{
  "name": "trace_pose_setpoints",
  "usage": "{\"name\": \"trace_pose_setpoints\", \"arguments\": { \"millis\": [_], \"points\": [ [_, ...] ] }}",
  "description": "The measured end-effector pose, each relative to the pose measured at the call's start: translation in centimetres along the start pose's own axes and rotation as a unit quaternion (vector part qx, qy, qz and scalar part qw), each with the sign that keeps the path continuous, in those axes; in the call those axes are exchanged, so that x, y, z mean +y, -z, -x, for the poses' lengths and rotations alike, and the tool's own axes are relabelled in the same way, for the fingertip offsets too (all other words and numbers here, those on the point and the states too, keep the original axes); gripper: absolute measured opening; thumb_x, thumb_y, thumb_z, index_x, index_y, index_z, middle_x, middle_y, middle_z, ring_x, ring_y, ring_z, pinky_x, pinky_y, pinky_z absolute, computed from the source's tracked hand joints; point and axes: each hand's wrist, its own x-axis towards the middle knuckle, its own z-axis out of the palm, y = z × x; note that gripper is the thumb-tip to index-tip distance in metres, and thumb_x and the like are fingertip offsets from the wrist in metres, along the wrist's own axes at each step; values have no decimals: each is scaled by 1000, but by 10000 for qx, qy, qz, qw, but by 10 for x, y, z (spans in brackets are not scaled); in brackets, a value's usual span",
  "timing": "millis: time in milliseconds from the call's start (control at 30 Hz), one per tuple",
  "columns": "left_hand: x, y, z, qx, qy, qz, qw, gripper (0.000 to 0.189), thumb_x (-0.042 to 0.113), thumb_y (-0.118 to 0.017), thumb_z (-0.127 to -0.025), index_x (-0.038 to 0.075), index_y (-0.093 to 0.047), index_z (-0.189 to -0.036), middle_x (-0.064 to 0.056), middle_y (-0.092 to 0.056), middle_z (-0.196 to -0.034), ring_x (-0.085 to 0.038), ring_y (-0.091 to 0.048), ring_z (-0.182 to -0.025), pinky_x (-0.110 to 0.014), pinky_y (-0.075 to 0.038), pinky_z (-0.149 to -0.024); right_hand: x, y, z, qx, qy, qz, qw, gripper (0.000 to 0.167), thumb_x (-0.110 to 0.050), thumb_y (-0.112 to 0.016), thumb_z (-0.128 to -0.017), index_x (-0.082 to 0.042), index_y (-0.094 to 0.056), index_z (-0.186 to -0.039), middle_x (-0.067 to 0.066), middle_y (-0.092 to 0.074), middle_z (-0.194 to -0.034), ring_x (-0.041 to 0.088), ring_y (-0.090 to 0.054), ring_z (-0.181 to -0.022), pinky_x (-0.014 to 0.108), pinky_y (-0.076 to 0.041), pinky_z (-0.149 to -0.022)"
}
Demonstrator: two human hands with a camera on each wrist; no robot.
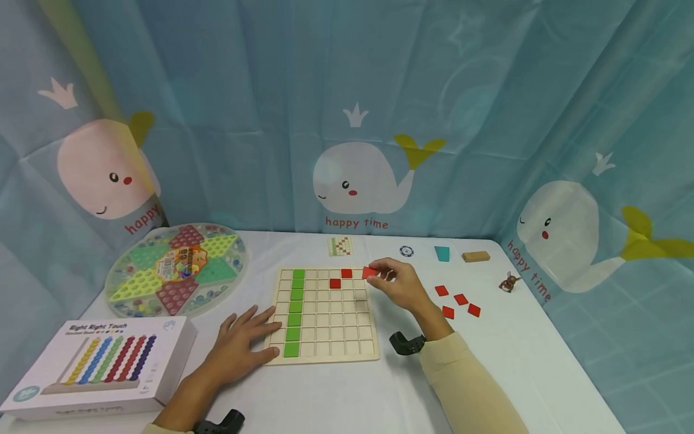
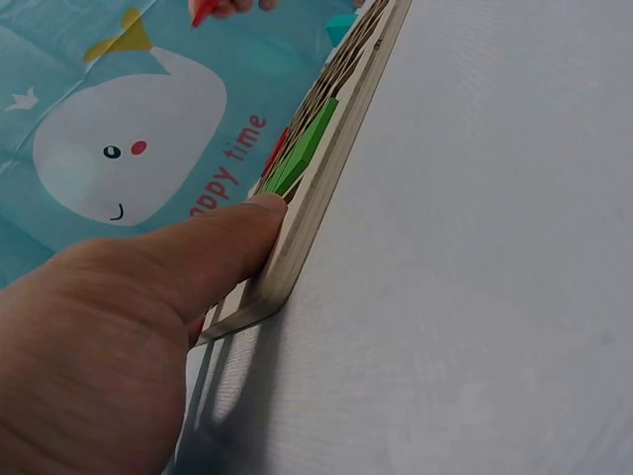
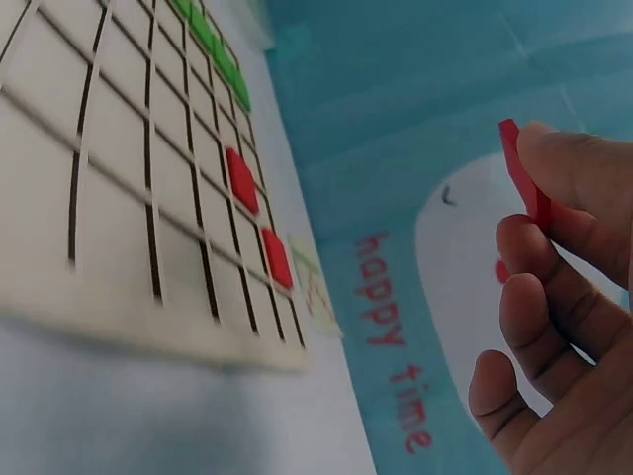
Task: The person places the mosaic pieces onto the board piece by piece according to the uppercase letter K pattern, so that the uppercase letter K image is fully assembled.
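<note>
A wooden grid board (image 1: 336, 333) lies on the table, with a column of green tiles (image 1: 295, 306) along its left part. Two red tiles sit in cells near its far right, one (image 1: 346, 273) in the far row and the other (image 1: 335, 283) a row nearer, diagonally to its left. Between thumb and fingertips, my right hand (image 1: 402, 288) pinches another red tile (image 3: 524, 178), raised above the board's far right corner. My left hand (image 1: 244, 340) is spread at the board's left edge, its thumb (image 2: 232, 242) touching the near left corner.
Several loose red tiles (image 1: 461, 299) lie right of the board. Behind are a pattern card (image 1: 340, 246), a poker chip (image 1: 406, 251), a teal piece (image 1: 442, 254) and a wooden block (image 1: 476, 257). A small animal figure (image 1: 509, 282), checkers board (image 1: 142, 256) and box (image 1: 176, 361) flank them.
</note>
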Motion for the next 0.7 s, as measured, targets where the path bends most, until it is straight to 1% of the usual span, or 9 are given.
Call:
{"name": "trace_pose_setpoints", "arguments": {
  "millis": [100, 267, 400, 500, 600, 700],
  "points": [
    [0, 0, 0, 4, 6, 8, 10000, 50, 42, -75, -80, 16, -69, -122, -6, -46, -145, -41, -27, -137, -64, -7, -104, -5, -17, -9, -171, 81, -69, 9998, 23, -17, -76, -86, -8, -70, -106, -3, -64, -88, 18, -54, -77, 35, -49, -69],
    [0, 1, 0, 9, -22, 40, 10000, 51, 42, -75, -80, 15, -69, -122, -7, -47, -145, -42, -27, -137, -64, -7, -104, -9, -44, -18, -442, -154, -64, 9989, 21, -17, -75, -86, -9, -70, -105, -3, -62, -85, 17, -54, -74, 31, -48, -63],
    [-1, 1, 1, 6, -23, 18, 10000, 51, 42, -75, -80, 15, -69, -122, -7, -47, -145, -42, -27, -137, -65, -8, -104, -7, -62, -25, -682, -355, -46, 9970, 22, -18, -74, -87, -9, -70, -106, -4, -62, -85, 16, -54, -75, 29, -46, -62],
    [-2, 1, 1, 20, -52, -12, 10000, 51, 42, -76, -80, 15, -69, -122, -6, -47, -144, -42, -28, -136, -64, -8, -104, -4, -73, -28, -859, -430, -65, 9954, 22, -19, -74, -87, -9, -70, -106, -4, -62, -85, 15, -54, -75, 28, -46, -62],
    [-2, 0, 1, 92, -139, 8, 9999, 50, 41, -76, -79, 15, -69, -121, -7, -48, -144, -42, -29, -136, -65, -9, -103, -2, -81, -30, -1032, -516, -164, 9932, 20, -17, -73, -87, -8, -70, -105, -3, -61, -82, 15, -54, -73, 27, -46, -62],
    [-3, -1, 2, 135, -209, 11, 9997, 50, 41, -76, -79, 15, -69, -121, -8, -48, -143, -43, -30, -135, -65, -9, -103, -1, -87, -30, -1214, -730, -132, 9898, 18, -15, -72, -87, -9, -70, -104, -3, -61, -81, 14, -55, -74, 27, -47, -65]
  ]
}}
